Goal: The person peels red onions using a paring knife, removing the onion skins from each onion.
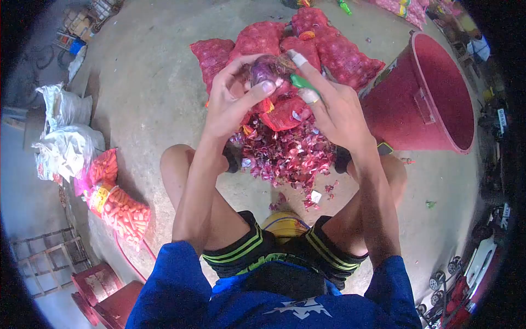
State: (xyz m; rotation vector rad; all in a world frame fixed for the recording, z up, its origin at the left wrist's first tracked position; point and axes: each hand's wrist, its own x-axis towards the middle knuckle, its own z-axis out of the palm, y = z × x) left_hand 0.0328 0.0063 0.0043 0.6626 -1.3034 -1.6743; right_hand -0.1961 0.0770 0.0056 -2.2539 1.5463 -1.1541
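Observation:
A red onion (266, 70) with dry roots is held up in my left hand (230, 104), thumb pressed against its near side. Close by on the right, my right hand (342, 112) has white wraps on its fingers and grips a small green-handled tool (302, 83), like a small knife; its working end is hidden. The right fingertips are beside the onion's root end. Below both hands, loose onion skins (290, 156) lie heaped on the floor between my feet. A red mesh bag (285, 114) sits at the heap's far edge.
Full mesh sacks of onions (345, 52) lie ahead. A large red tub (394, 101) leans at the right. White sacks (68, 148) and a bag of carrots (123, 211) stand left. Red containers (98, 285) are at lower left, a wheeled machine (460, 279) at lower right.

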